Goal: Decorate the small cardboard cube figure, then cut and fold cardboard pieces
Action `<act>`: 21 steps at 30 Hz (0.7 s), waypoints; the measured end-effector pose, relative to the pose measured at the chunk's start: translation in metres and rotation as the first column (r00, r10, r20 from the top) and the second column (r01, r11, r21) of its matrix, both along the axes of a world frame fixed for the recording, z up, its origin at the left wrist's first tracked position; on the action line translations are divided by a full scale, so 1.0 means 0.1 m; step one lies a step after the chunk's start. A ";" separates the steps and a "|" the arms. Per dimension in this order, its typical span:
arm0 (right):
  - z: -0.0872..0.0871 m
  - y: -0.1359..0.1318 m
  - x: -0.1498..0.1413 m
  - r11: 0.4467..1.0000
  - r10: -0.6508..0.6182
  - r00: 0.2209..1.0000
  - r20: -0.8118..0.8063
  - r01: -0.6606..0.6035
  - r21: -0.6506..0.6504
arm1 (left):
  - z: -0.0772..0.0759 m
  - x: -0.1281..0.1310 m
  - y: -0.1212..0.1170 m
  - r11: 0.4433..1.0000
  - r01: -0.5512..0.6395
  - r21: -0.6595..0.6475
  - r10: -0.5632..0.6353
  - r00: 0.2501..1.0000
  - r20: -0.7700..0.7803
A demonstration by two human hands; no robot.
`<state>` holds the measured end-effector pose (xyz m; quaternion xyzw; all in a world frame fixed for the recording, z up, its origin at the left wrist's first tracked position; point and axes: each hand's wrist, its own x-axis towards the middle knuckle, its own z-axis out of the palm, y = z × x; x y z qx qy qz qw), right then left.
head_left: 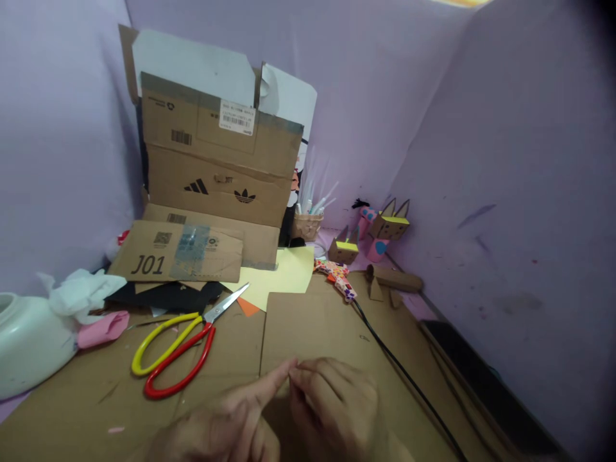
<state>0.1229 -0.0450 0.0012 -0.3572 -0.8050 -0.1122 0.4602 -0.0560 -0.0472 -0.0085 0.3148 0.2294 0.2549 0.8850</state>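
My left hand (216,420) is low in the middle, its index finger stretched out and its other fingers curled. Against that fingertip, my right hand (337,404) pinches with thumb and fingers. Whatever may lie in the pinch is too small or hidden to make out. Under both hands is a flat cardboard sheet (308,327). To the left lie open scissors (205,327) with one yellow and one red handle, apart from my hands. Beyond my right hand rests a flower-patterned tool shaped like a glue gun (341,280), with a black cord (394,359).
A tall opened cardboard box (216,173) stands at the back, a flat J01 piece (158,250) before it. At left are a white rounded container (33,346) and tissue (84,292). Cardboard animal figures (389,228), a marker holder (308,226) and a cardboard roll (397,279) sit at back right.
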 end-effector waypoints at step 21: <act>-0.20 0.13 -0.02 0.965 -0.044 0.949 -0.313 -0.040 -0.257 | -0.08 -0.02 0.22 0.966 -0.053 -0.252 0.054 0.999 -0.001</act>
